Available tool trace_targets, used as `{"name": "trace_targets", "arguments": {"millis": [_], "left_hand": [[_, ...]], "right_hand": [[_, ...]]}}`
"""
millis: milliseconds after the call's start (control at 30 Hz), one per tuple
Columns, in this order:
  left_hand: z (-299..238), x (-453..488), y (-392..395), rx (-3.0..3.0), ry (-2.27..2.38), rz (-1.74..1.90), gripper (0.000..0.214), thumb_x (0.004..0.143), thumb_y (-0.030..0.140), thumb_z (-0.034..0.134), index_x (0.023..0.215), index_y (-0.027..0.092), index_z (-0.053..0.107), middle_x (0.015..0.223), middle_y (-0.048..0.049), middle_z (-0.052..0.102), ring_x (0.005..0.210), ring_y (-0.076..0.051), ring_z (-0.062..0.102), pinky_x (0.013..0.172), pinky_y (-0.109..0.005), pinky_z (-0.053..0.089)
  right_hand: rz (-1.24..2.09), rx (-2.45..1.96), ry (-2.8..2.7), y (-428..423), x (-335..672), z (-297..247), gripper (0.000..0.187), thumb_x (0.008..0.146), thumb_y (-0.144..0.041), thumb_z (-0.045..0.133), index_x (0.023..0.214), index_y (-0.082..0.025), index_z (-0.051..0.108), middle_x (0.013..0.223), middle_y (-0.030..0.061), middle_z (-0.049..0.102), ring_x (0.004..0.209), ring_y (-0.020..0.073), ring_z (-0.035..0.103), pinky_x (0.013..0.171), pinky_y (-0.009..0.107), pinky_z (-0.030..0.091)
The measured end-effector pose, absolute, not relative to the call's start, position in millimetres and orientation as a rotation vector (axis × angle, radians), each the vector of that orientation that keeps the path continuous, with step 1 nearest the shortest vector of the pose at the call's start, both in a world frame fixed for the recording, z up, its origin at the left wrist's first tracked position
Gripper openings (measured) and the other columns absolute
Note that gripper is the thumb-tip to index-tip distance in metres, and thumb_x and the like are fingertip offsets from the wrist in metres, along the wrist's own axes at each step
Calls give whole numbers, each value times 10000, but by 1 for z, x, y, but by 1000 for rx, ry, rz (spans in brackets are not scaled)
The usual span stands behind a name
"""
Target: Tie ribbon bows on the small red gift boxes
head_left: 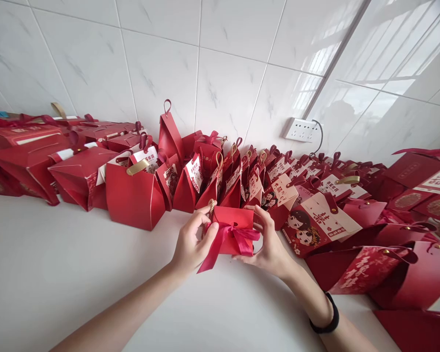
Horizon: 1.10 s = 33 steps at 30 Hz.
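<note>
Between my two hands is a small red gift box (237,218), held just above the white tabletop (161,303). A dark pink ribbon (230,239) is tied in a bow across its front, one tail hanging down to the left. My left hand (195,238) grips the box's left side, thumb in front near the ribbon. On the right side, my right hand (269,244) holds the box with thumb below and fingers at the upper edge. Its fingertips are partly hidden behind the box. A black band (328,318) is on my right wrist.
Rows of red gift boxes (134,195) with loop handles line the wall side. More boxes (366,266) crowd the right, near my right forearm. A white power strip (303,130) with a dark cable leans on the tiled wall (161,58).
</note>
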<state>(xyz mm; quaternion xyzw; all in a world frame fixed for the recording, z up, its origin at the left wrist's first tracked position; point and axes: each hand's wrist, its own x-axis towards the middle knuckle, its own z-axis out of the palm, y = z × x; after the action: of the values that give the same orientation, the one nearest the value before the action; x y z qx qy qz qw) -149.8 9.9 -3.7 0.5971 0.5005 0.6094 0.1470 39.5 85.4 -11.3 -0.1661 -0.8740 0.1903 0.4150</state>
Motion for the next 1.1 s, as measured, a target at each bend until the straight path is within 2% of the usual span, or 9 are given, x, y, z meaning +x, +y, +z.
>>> {"name": "trace_targets", "arguments": {"millis": [133, 200, 333, 433, 567, 767, 1100], "left_hand": [[-6, -148, 10, 1844, 1437, 1762, 226, 882, 240, 492, 681, 210, 394, 1239, -159, 580, 1257, -267, 479, 747, -287, 492], [-6, -146, 9, 1950, 1445, 1855, 202, 876, 203, 502, 701, 208, 402, 1198, -139, 577, 1235, -249, 490, 762, -290, 496], [-5, -142, 3, 2229, 1436, 2076, 158, 843, 166, 564, 732, 201, 457, 984, -60, 507, 1032, -182, 547, 822, -308, 492], [-6, -138, -3, 2452, 1361, 2029, 121, 828, 172, 599, 735, 199, 526, 1015, -51, 460, 948, -152, 512, 782, -266, 480], [-7, -133, -7, 2502, 1328, 2023, 94, 797, 157, 641, 749, 228, 602, 1012, -36, 436, 958, -165, 456, 776, -270, 447], [-7, -132, -6, 2407, 1383, 2073, 91, 809, 211, 645, 727, 246, 629, 1075, -39, 427, 1020, -177, 419, 809, -296, 432], [-9, -135, -5, 2404, 1388, 2081, 103, 807, 227, 651, 710, 231, 614, 1107, -51, 448, 1050, -189, 439, 842, -317, 435]], "right_hand": [[415, -410, -2181, 86, 39, -13, 1018, 687, -320, 780, 1445, -282, 100, 1386, 173, 280, 1278, 336, 382, 979, 532, 457], [362, -379, -2150, 86, 38, -11, 993, 703, -257, 766, 1443, -294, 106, 1392, 168, 270, 1299, 332, 351, 977, 534, 459], [304, -331, -2096, 84, 38, -8, 974, 715, -222, 752, 1443, -313, 113, 1408, 158, 247, 1321, 327, 324, 975, 536, 463], [289, -311, -2110, 80, 35, -10, 959, 729, -243, 744, 1449, -308, 114, 1420, 156, 237, 1337, 318, 307, 976, 521, 467], [216, -308, -2081, 73, 32, -11, 890, 767, -267, 712, 1449, -282, 141, 1413, 161, 268, 1327, 303, 325, 963, 510, 475], [152, -319, -2020, 70, 32, -6, 859, 771, -252, 707, 1442, -282, 171, 1399, 163, 293, 1315, 308, 340, 946, 519, 477], [258, -325, -1997, 72, 32, -12, 950, 705, -175, 756, 1437, -310, 166, 1418, 142, 242, 1340, 318, 300, 971, 542, 459]]}}
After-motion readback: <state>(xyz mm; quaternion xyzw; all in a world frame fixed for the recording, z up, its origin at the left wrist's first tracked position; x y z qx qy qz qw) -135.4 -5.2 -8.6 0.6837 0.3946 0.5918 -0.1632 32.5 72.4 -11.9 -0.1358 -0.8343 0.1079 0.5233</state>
